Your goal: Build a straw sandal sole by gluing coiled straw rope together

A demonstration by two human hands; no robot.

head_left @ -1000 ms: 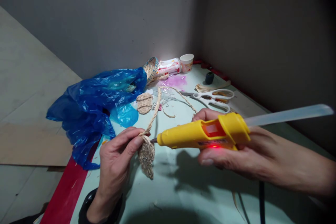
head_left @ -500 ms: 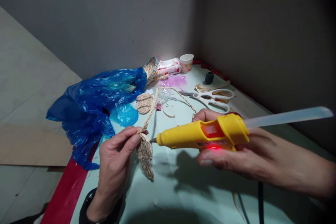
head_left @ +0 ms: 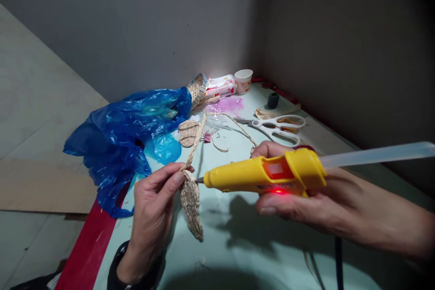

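Between thumb and fingers, my left hand pinches the upper end of a woven straw piece, which hangs down over the table. A braided straw cord rises from that pinch, bends over and runs right toward my other hand. My right hand is wrapped round a yellow hot glue gun with its red light lit. Its metal nozzle points left and meets the right edge of the woven piece near the top. A translucent glue stick sticks out of the gun's back.
A blue plastic bag lies at left, with a woven basket at its end. Behind are a red-and-white packet, a paper cup and a dark thread spool. White-handled scissors and a round woven piece lie mid-table.
The woven piece has turned slightly, its lower tip swinging a little right and showing more of its face. The glue gun stays at its upper edge; the whole view has shifted slightly.
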